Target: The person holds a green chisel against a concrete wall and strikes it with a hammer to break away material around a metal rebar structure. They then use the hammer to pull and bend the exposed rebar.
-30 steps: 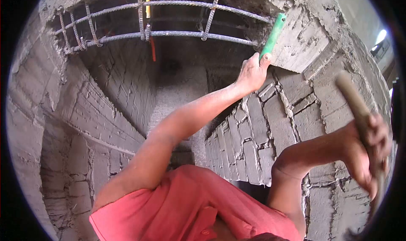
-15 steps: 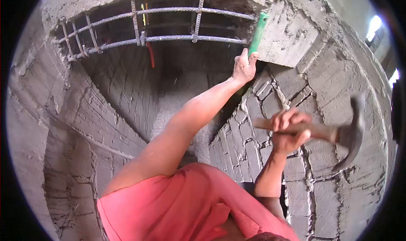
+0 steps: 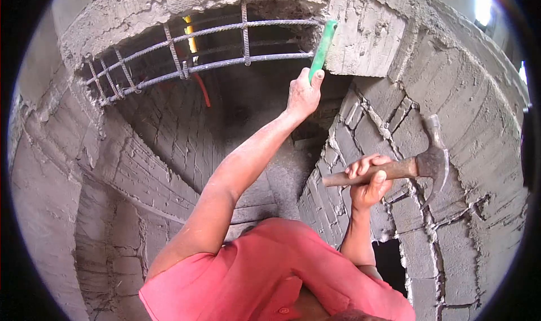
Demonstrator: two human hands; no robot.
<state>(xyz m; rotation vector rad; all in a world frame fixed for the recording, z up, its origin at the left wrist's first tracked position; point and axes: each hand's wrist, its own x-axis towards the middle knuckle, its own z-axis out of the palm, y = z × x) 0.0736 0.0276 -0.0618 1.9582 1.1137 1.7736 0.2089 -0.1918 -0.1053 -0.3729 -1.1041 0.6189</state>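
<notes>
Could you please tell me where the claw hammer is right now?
In the head view, the claw hammer is right of centre, gripped in the right hand, before the brick wall, below and right of the green rod.

Rough matt concrete; ribbed metal rebar; hammer handle (worn wood).

The bar is bright green, darker at its upper tip. Left of the bar, the rods are bluish grey with rusty brown tinges, crossing in an open grid; beyond them show a yellow strip with brownish patches and a red strip. Right of the bar, the concrete is pale, mottled grey. Below and right of it, dark, jagged joints net the grey bricks, and the hammer pairs dark grey metal with brown. Below the bar, the shirt is plain coral red
</notes>
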